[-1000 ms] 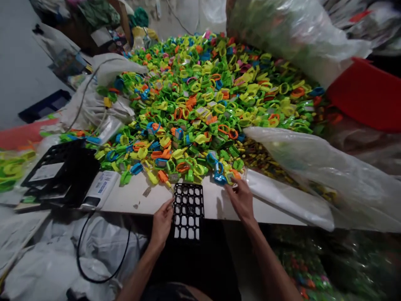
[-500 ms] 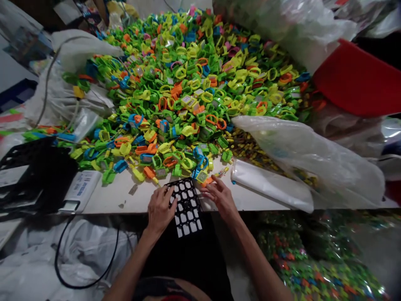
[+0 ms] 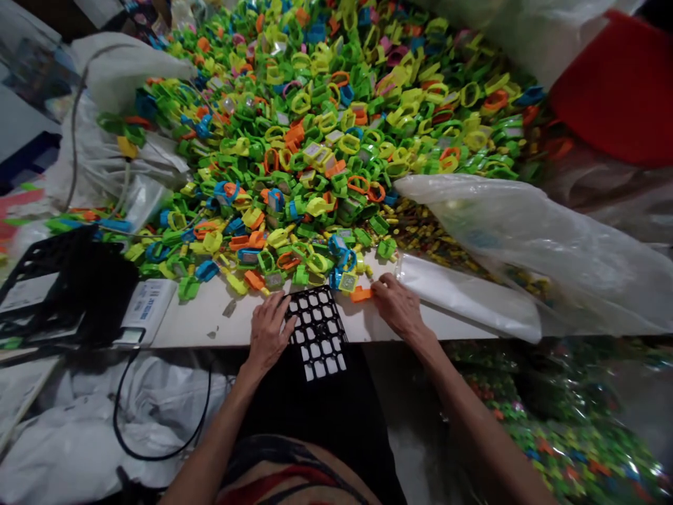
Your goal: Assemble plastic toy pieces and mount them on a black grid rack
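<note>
Resting my left hand [image 3: 269, 330], loosely curled, on one black tray [image 3: 320, 330] at six o'clock; right hand [image 3: 398, 305] bunched beside one orange piece [image 3: 361, 294] at the tray's two o'clock, can't tell if either's gripping.

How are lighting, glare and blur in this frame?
Head view: dim, the black plastic trays at left partly lost in black; head view: pale sheen on the translucent plastic sheet at right; head view: soft fine detail, though the black rectangular grid tray shows distinct openings.
</note>
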The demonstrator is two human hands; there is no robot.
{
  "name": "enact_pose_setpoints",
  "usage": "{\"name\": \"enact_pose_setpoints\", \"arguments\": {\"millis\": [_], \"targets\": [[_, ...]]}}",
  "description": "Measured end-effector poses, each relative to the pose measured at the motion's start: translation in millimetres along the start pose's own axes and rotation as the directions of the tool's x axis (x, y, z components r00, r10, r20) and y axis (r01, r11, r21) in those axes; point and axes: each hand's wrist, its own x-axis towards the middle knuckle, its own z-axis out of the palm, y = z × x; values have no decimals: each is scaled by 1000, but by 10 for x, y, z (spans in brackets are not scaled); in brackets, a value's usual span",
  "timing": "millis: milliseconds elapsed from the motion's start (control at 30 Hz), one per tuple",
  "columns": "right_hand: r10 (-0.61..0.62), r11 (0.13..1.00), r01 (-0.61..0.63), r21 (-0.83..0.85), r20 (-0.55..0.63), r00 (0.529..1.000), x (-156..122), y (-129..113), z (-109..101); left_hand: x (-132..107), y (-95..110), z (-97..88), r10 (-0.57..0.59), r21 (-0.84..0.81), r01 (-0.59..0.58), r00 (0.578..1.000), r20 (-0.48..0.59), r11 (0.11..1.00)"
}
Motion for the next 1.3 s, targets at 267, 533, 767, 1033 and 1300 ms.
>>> {"name": "enact_pose_setpoints", "arguments": {"millis": [267,533,767,1033,1300], "targets": [[131,492,-141,859,87,988,-121,-478,131,22,-91,-40,1,29,-4,994,110,1000],[80,300,-199,933,184,980,242,-1228,389,-9,-93,-20,-42,-73,45,998,44,996],[24,466,-127,875,131,991,379,-1389,590,-4,-119,35,-111,-151,107,994,-22,983],[-169,778,202,595,-111,979,356,-1517,674,-5,-150,84,-63,-157,39,987,-150,987],[-220,799,255,545,-131,967,209,-1252,437,10,-162,51,-46,-156,20,985,-168,988]]}}
